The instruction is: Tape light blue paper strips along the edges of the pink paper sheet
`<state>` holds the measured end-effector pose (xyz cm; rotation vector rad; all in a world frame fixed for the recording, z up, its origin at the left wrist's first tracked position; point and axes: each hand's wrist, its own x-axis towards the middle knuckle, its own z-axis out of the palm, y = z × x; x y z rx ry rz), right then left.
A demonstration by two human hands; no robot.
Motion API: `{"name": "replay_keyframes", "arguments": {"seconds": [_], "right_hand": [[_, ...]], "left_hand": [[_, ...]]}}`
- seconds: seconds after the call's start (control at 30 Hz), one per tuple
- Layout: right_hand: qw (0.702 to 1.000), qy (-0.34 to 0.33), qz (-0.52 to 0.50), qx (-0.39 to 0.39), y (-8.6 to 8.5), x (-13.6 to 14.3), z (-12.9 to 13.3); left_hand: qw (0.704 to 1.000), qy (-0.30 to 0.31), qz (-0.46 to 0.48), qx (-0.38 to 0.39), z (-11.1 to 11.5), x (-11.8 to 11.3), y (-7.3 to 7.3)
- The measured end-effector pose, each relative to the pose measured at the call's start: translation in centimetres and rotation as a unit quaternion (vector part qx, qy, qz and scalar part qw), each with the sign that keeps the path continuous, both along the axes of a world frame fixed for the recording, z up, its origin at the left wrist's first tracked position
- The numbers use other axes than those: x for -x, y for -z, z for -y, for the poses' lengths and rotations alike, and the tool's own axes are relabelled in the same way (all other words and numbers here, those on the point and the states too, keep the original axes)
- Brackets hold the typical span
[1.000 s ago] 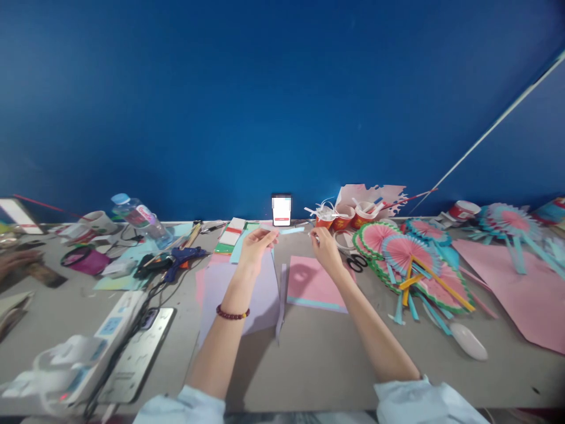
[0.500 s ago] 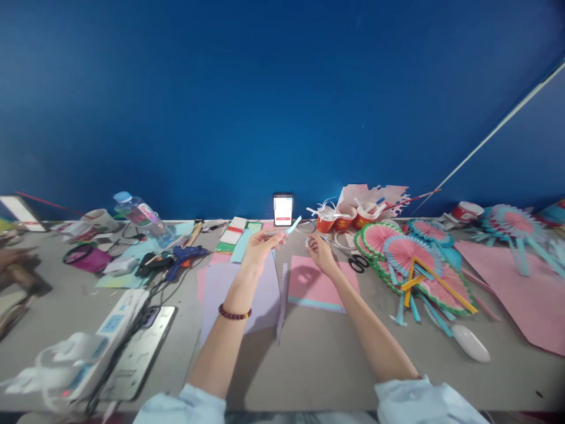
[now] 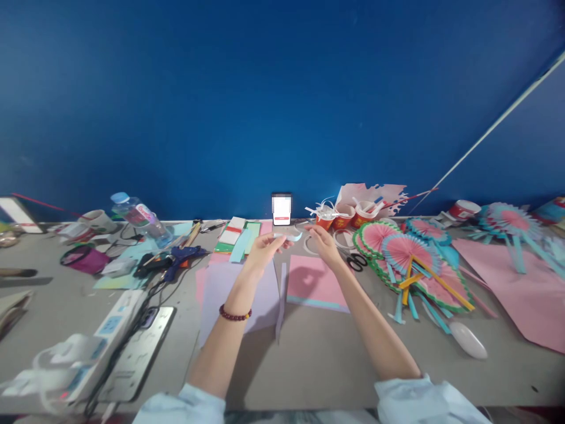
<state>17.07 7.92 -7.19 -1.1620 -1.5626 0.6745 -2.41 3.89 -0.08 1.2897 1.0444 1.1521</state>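
Observation:
My left hand (image 3: 263, 250) is closed, pinching a narrow light blue paper strip (image 3: 293, 237) over the back of the worktop. The strip's free end curls toward my right hand (image 3: 323, 244). My right fingers are pressed together just right of the strip, apart from it; whatever they hold is too small to make out. Below the hands lie a lilac paper sheet (image 3: 220, 294), a loose lilac strip (image 3: 281, 303) and a pink sheet (image 3: 315, 280) with a blue edge. Beside my right hand are a white ring-shaped roll (image 3: 343, 238) and black-handled scissors (image 3: 356, 261).
A lit phone (image 3: 281, 209) leans against the blue wall. Red paper cups (image 3: 343, 218) hold white scraps. Folded paper fans (image 3: 408, 253) and a white mouse (image 3: 468, 340) lie right. Left are a blue glue gun (image 3: 183, 259), bottle (image 3: 143, 218), power strip (image 3: 106, 335) and another phone (image 3: 139, 353).
My right hand has moved up, its fingertips higher. The blue strip, which pointed upward, now sags and curls. At the far left, another person's hand has drawn out of view.

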Motion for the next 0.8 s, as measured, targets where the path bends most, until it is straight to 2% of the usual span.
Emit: {"name": "replay_keyframes", "arguments": {"seconds": [0.07, 0.13, 0.2, 0.3, 0.37, 0.47, 0.6, 0.67, 0.8], "right_hand": [[0.997, -0.071, -0.03, 0.002, -2.3, -0.1, 1.1], [0.988, -0.152, -0.005, 0.027, -4.4, -0.4, 2.2], [0.976, -0.2, 0.045, 0.067, -6.1, -1.0, 3.3], [0.955, -0.237, 0.129, 0.125, -7.7, -2.4, 4.5], [0.933, -0.284, 0.146, 0.164, -8.1, -3.4, 5.0], [0.906, -0.33, 0.129, 0.233, -7.9, -5.0, 5.8], [0.888, -0.329, 0.115, 0.301, -6.5, -7.0, 7.6], [0.893, -0.305, 0.126, 0.306, -5.4, -8.0, 8.9], [0.901, -0.215, 0.202, 0.319, -3.0, -10.0, 11.7]], "left_hand": [[0.999, 0.022, -0.031, -0.011, 0.0, 0.0, 0.1], [0.996, 0.062, -0.055, -0.023, 0.1, -0.1, 0.1], [0.992, 0.11, -0.06, -0.032, 0.4, -0.4, -0.1], [0.982, 0.17, -0.062, -0.063, 1.3, -1.1, -0.4], [0.973, 0.19, -0.082, -0.101, 1.9, -1.6, -0.6], [0.961, 0.199, -0.125, -0.144, 2.7, -2.7, -0.5], [0.921, 0.242, -0.221, -0.211, 3.4, -4.4, 0.6], [0.897, 0.267, -0.266, -0.231, 3.6, -5.2, 1.3], [0.85, 0.273, -0.373, -0.252, 4.2, -6.3, 2.9]]}}
